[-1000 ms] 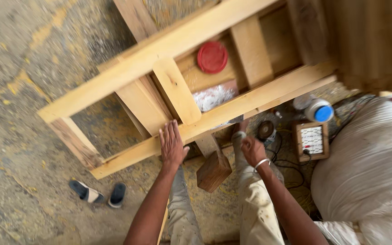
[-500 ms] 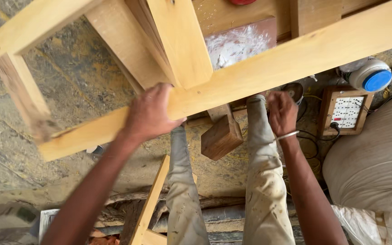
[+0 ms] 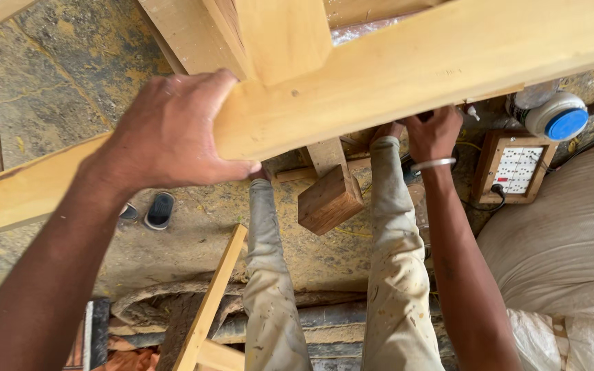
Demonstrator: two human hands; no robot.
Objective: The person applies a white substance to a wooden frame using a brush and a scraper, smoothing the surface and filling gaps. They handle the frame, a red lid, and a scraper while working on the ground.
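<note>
Pale wooden frame rail [image 3: 407,75]: I'm gripping it, left hand [image 3: 173,130] fingers curled over it, right hand [image 3: 434,134] fingers wrapped beneath; steady lifting needed.

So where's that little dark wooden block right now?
In the head view, the wooden block sits on the floor just below the pale frame rail, between the person's two trouser legs, slightly left of the right hand.

Soft, even daylight is filling the scene, brightening the pale planed wooden beam [image 3: 414,75] and casting only faint shadows beneath it. The near left hand [image 3: 173,130] is looking slightly soft, and wide-angle distortion is bending the frame edges.
</note>
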